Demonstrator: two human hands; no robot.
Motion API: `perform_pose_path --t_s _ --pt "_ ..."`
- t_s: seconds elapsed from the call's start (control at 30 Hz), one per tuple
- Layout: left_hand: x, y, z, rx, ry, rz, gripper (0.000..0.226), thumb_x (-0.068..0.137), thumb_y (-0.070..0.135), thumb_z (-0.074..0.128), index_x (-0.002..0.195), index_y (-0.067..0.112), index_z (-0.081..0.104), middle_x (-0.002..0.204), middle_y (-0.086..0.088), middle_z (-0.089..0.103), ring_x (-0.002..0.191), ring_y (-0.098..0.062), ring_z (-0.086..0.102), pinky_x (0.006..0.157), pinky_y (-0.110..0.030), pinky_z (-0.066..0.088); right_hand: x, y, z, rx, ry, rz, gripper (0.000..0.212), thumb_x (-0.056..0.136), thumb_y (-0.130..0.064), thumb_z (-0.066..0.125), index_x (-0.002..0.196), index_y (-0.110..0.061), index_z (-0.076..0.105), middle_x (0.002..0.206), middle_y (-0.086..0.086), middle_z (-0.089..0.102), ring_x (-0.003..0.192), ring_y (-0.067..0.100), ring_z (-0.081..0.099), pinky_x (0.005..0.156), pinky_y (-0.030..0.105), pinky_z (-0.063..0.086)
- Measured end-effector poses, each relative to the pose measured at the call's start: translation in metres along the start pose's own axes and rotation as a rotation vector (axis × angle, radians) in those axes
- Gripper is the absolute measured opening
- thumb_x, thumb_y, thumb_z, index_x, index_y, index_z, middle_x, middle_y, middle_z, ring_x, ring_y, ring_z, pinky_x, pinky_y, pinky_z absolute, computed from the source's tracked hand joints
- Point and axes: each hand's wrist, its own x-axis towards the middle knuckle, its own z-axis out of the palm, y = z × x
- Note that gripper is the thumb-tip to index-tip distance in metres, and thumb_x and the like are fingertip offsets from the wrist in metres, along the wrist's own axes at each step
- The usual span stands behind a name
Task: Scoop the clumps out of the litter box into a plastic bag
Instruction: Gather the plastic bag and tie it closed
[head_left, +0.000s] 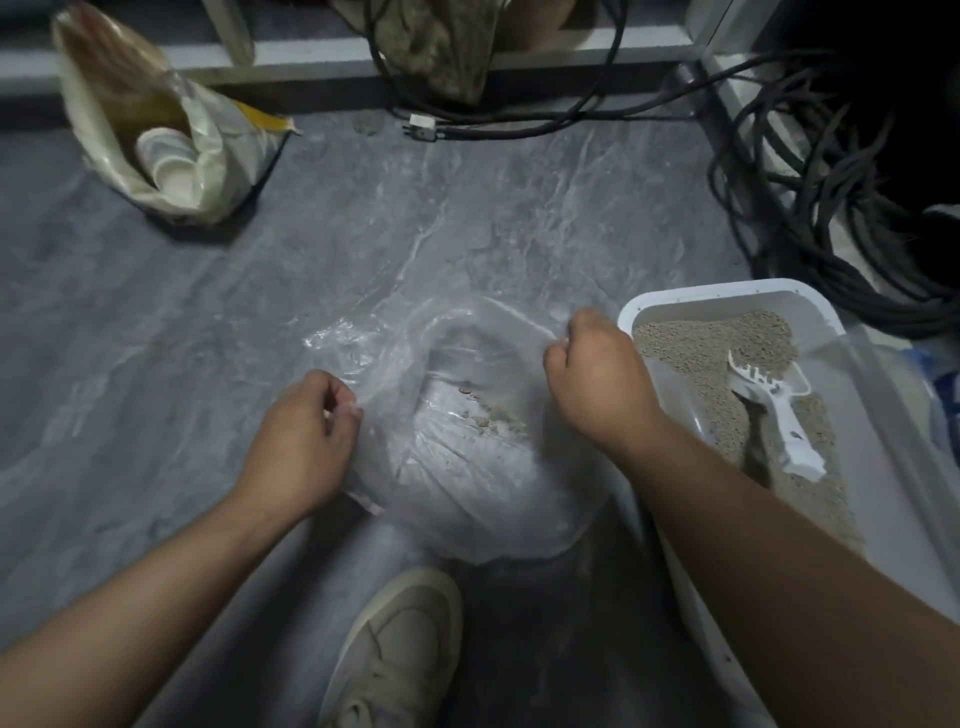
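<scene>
On the grey floor (156, 322), a clear plastic bag (467, 467) lies beside the white litter box (691, 299); the left hand (306, 436) and right hand (597, 374) each pinch its rim, holding the mouth open; a few clumps (493, 421) sit inside; the film looks thin, limp, slippery and tearable, best gripped bunched at the rim; a white scoop (779, 410) rests on the litter, a light, stiff tool to take by its handle.

A clear plastic bag (467, 441) sits open on the floor, a few litter clumps (493, 423) inside, beside a white litter box (727, 301) where a white slotted scoop (774, 410) rests on beige litter.
</scene>
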Motion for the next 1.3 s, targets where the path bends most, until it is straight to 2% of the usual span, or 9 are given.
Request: perform_pose_path --t_s 0.17,0.3,0.5,0.73,0.87,0.97,1.07,1.2,1.3 --pt "0.016 0.05 -0.065 -0.023 0.021 0.015 0.01 0.1 0.02 0.056 0.092 0.023 0.05 0.076 -0.003 0.066 0.064 -0.029 0.067 0.065 -0.043 0.056 -0.004 -0.027 -0.059 0.315 -0.039 0.14 0.01 0.099 -0.02 0.045 0.098 -0.01 0.047 0.087 0.011 0.063 0.076 0.032 0.064 0.066 0.037 0.052" --pt "0.023 0.113 -0.153 -0.009 0.09 0.06 0.008 0.099 0.015 0.057 0.094 0.02 0.053 0.077 0.005 0.062 0.069 -0.029 0.064 0.065 -0.037 0.045 -0.003 -0.068 -0.142 0.393 0.0 0.169 0.003 0.093 -0.014 0.05 0.091 -0.016 0.049 0.08 0.007 0.064 0.076 0.031 0.065 0.069 0.035 0.051" --pt "0.02 0.217 -0.3 0.002 0.107 0.074 0.005 0.1 0.014 0.057 0.096 0.016 0.054 0.085 0.0 0.062 0.082 -0.031 0.06 0.068 -0.033 0.034 -0.003 -0.134 -0.308 0.296 -0.043 0.215 0.006 0.09 -0.009 0.057 0.086 -0.013 0.061 0.085 0.009 0.064 0.087 0.032 0.06 0.07 0.031 0.04" --pt "0.003 0.336 -0.471 0.022 0.055 0.073 0.006 0.104 0.024 0.05 0.098 0.023 0.048 0.083 -0.009 0.066 0.075 -0.036 0.059 0.063 -0.037 0.038 -0.031 -0.223 -0.519 0.216 -0.075 0.273 0.02 0.098 -0.018 0.051 0.083 -0.008 0.06 0.089 0.013 0.067 0.089 0.034 0.058 0.079 0.038 0.046" --pt "-0.009 0.388 -0.55 0.017 0.042 0.055 0.005 0.103 0.022 0.047 0.098 0.021 0.048 0.083 -0.009 0.068 0.078 -0.036 0.063 0.072 -0.045 0.051 -0.051 -0.271 -0.61 0.242 -0.096 0.245 0.02 0.093 -0.024 0.049 0.074 -0.019 0.052 0.095 0.011 0.058 0.091 0.028 0.052 0.075 0.03 0.033" --pt "-0.021 0.421 -0.586 -0.095 0.053 0.021 0.01 0.104 0.022 0.047 0.095 0.024 0.052 0.078 -0.004 0.067 0.07 -0.029 0.066 0.067 -0.039 0.051 -0.068 -0.296 -0.657 0.211 -0.108 0.176 0.022 0.086 -0.036 0.067 0.095 -0.019 0.056 0.108 0.004 0.045 0.092 0.019 0.049 0.082 0.026 0.036" --pt "-0.032 0.442 -0.608 -0.273 0.091 -0.059 0.018 0.1 0.019 0.053 0.084 0.029 0.055 0.071 0.002 0.067 0.049 -0.011 0.063 0.051 -0.027 0.047 -0.082 -0.302 -0.692 0.149 -0.062 0.119 0.026 0.086 -0.015 0.064 0.107 -0.021 0.051 0.112 0.0 0.033 0.084 0.011 0.044 0.071 0.016 0.033" --pt "-0.043 0.452 -0.632 -0.313 0.107 -0.098 0.014 0.094 0.016 0.062 0.084 0.026 0.063 0.08 0.001 0.07 0.066 -0.02 0.066 0.062 -0.035 0.055 -0.092 -0.296 -0.732 0.131 0.037 0.124 0.029 0.086 0.003 0.049 0.105 -0.02 0.051 0.108 0.001 0.036 0.088 0.017 0.043 0.08 0.021 0.031" --pt "-0.058 0.462 -0.644 -0.316 0.137 -0.119 0.017 0.09 0.012 0.061 0.083 0.027 0.065 0.081 0.004 0.071 0.069 -0.021 0.067 0.059 -0.032 0.051 -0.1 -0.289 -0.758 0.116 0.057 0.138 0.029 0.086 0.006 0.046 0.101 -0.018 0.052 0.108 0.002 0.038 0.086 0.019 0.043 0.079 0.026 0.034"
